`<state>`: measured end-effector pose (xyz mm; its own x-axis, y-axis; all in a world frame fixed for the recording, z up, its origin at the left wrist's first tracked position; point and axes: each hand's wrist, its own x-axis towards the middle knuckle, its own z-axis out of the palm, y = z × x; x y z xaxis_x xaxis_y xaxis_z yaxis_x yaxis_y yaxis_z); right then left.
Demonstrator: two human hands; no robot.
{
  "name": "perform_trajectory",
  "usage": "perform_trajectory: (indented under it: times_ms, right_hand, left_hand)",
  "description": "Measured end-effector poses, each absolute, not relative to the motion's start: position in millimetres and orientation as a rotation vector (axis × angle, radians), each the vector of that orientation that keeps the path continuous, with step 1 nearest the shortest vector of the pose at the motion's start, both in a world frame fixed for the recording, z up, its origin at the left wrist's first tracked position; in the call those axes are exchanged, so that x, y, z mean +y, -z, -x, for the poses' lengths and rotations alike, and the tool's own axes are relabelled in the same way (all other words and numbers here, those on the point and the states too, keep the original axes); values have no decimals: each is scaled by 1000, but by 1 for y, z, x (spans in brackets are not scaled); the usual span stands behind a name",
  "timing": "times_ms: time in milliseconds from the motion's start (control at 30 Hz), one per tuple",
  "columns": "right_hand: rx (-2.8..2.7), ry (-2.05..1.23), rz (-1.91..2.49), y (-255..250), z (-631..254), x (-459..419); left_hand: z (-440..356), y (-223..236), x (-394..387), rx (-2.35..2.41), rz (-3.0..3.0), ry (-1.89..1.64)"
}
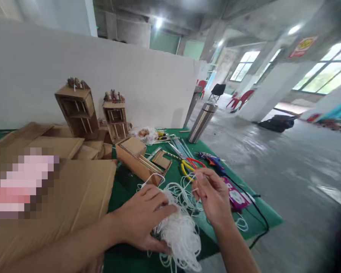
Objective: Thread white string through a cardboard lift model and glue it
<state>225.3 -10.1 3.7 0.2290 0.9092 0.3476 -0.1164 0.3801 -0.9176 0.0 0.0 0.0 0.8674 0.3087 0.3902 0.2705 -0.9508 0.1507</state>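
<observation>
The string [183, 237] is lying heaped at the near side of the worktop [274, 217], near the box [135, 161]. The left hand [147, 218] is curling its grip around the heap, while the right hand [211, 195] is apparently pinching a strand. The person seems to be freeing a length; the next move is calling for steadying the heap and easing loops apart without tightening tangles.

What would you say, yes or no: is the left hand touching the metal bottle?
No, the left hand is on the white cord bundle, and the metal bottle stands apart, farther back.
</observation>
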Motion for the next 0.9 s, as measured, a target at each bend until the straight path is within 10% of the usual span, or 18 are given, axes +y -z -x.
perform_trajectory:
  times_ms: [900]
  right_hand:
    - [-1137,-809,787,-45,-206,-50]
  left_hand:
    - [-2,-3,-1,258,-2740,-860]
